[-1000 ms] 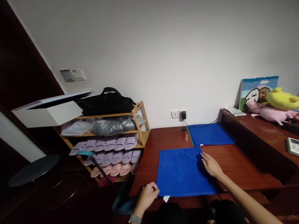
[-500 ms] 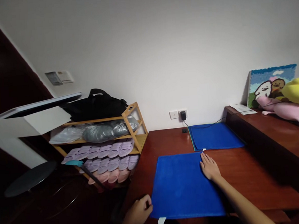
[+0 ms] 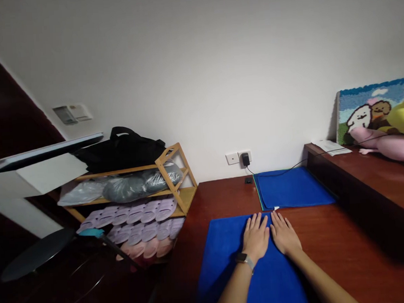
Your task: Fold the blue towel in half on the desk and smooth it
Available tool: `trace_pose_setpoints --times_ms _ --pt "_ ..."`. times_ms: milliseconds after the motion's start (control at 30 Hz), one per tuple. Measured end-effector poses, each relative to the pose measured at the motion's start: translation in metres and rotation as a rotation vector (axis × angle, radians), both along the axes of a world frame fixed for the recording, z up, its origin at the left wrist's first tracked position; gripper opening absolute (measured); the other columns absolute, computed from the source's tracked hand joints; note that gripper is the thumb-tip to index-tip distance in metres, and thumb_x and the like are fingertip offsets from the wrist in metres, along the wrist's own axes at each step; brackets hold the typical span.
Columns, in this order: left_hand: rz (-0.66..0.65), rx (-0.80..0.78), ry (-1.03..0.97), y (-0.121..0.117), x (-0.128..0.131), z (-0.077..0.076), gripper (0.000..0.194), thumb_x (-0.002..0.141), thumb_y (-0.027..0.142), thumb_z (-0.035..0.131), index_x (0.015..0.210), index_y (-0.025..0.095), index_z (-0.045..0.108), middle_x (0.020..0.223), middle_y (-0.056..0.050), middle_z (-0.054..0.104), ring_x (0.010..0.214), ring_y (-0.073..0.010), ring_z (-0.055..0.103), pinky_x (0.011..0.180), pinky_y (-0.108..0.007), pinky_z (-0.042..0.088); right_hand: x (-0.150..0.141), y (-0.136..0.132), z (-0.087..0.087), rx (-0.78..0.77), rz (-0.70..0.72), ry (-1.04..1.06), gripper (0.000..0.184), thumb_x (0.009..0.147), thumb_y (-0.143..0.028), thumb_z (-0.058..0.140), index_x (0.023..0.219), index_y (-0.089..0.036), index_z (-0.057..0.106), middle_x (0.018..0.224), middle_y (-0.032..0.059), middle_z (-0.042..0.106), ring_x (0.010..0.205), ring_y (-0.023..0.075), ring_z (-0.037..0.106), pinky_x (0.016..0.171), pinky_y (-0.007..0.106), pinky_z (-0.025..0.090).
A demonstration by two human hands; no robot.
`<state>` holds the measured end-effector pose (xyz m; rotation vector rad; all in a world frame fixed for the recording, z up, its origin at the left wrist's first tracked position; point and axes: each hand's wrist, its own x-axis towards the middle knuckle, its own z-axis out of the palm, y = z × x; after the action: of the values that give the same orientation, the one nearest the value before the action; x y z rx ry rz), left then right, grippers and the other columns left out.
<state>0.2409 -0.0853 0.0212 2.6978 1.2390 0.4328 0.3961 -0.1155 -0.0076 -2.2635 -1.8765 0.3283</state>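
Note:
A blue cloth [image 3: 223,256] lies flat on the reddish-brown desk [image 3: 336,248] in front of me. My left hand [image 3: 255,237], with a watch [image 3: 244,258] on its wrist, rests palm down on the cloth near its far right corner, fingers stretched out. Right beside it, my right hand [image 3: 284,234] lies flat along the cloth's right edge, fingers extended. Neither hand grips anything. Beyond the fingertips a second blue cloth [image 3: 294,189], with a green edge and a small white tag, lies folded or stacked near the wall.
A charger [image 3: 245,159] sits in the wall socket, its cable crossing the far cloth. On the left stands a wooden rack [image 3: 188,198] with slippers [image 3: 123,214] and a black bag [image 3: 122,150]. A raised ledge [image 3: 379,167] on the right bears a pink plush toy [image 3: 391,145].
My left hand has moved from the cloth's near left edge to its far right part, opening flat beside my right hand. My right hand stays on the right edge. The view has shifted slightly.

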Motion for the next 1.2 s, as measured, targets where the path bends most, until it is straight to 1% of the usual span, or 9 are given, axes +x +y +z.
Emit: trace_pose_setpoints --times_ms 100,200,300,500,600,767,1000,1100,1200 --pt "-0.002 -0.07 0.012 0.003 0.028 -0.017 0.059 0.107 0.046 0.014 0.158 0.027 0.036 0.164 -0.006 0.037 0.154 -0.0248 0.026 0.127 -0.051 0.018 0.004 0.001 -0.004 -0.009 0.03 -0.016 0.065 0.101 -0.035 0.014 0.162 -0.012 0.02 0.169 0.004 0.015 0.157 0.0194 0.009 0.127 0.04 0.007" --pt "-0.018 -0.078 0.001 0.008 0.021 -0.026 0.06 0.107 0.049 0.013 0.159 0.028 0.034 0.166 -0.005 0.034 0.154 -0.0229 0.024 0.127 -0.049 0.017 0.005 0.002 -0.009 -0.011 0.017 -0.046 0.066 0.101 -0.036 0.013 0.162 -0.011 0.019 0.169 0.0048 0.016 0.157 0.0196 0.01 0.127 0.04 0.009" --pt "0.031 -0.053 0.032 0.021 -0.018 -0.023 0.061 0.107 0.053 0.015 0.159 0.028 0.034 0.166 -0.006 0.033 0.154 -0.0235 0.024 0.126 -0.049 0.017 0.004 0.003 -0.014 0.021 -0.008 -0.049 0.067 0.101 -0.039 0.013 0.162 -0.011 0.02 0.169 0.0052 0.019 0.156 0.0202 0.014 0.127 0.042 0.01" --pt "0.272 -0.075 0.164 0.059 -0.126 -0.005 0.064 0.106 0.055 0.021 0.159 0.02 0.034 0.166 -0.01 0.03 0.155 -0.0239 0.022 0.126 -0.045 0.016 0.003 0.002 -0.017 0.045 -0.005 -0.014 0.07 0.1 -0.042 0.012 0.161 -0.01 0.021 0.168 0.0055 0.02 0.156 0.0212 0.015 0.127 0.043 0.01" --pt "0.291 -0.061 0.155 0.071 -0.15 -0.006 0.063 0.106 0.055 0.023 0.159 0.021 0.034 0.166 -0.009 0.03 0.155 -0.0226 0.022 0.127 -0.043 0.016 0.004 0.002 -0.018 0.049 -0.013 -0.006 0.07 0.1 -0.043 0.013 0.162 -0.011 0.02 0.168 0.0052 0.02 0.156 0.0215 0.014 0.127 0.044 0.01" --pt "0.28 -0.047 0.123 0.073 -0.152 -0.015 0.065 0.106 0.056 0.024 0.159 0.021 0.034 0.166 -0.009 0.031 0.155 -0.0249 0.023 0.127 -0.045 0.016 0.004 0.004 -0.015 0.028 -0.017 -0.017 0.068 0.101 -0.042 0.012 0.162 -0.011 0.018 0.169 0.0044 0.018 0.156 0.0197 0.013 0.127 0.042 0.009" --pt "0.29 -0.033 0.104 0.07 -0.16 -0.021 0.065 0.105 0.057 0.024 0.159 0.021 0.034 0.166 -0.009 0.032 0.155 -0.0239 0.023 0.126 -0.044 0.014 -0.004 0.006 -0.008 0.002 -0.017 -0.02 0.068 0.102 -0.04 0.014 0.161 -0.009 0.019 0.169 0.0061 0.018 0.156 0.0197 0.012 0.127 0.04 0.008" --pt "0.295 -0.042 0.114 0.072 -0.162 -0.02 0.064 0.105 0.056 0.026 0.159 0.023 0.033 0.167 -0.008 0.03 0.155 -0.0239 0.022 0.126 -0.044 0.014 -0.006 0.006 -0.005 0.008 -0.009 0.001 0.068 0.102 -0.041 0.014 0.162 -0.009 0.018 0.169 0.0059 0.017 0.157 0.0189 0.011 0.127 0.04 0.008" --pt "0.305 -0.062 0.146 0.076 -0.162 -0.014 0.062 0.105 0.053 0.028 0.159 0.023 0.033 0.167 -0.007 0.029 0.155 -0.0239 0.022 0.126 -0.044 0.014 -0.006 0.004 -0.002 -0.004 -0.015 0.004 0.068 0.102 -0.041 0.012 0.162 -0.01 0.016 0.17 0.0042 0.014 0.156 0.0177 0.011 0.127 0.039 0.007"
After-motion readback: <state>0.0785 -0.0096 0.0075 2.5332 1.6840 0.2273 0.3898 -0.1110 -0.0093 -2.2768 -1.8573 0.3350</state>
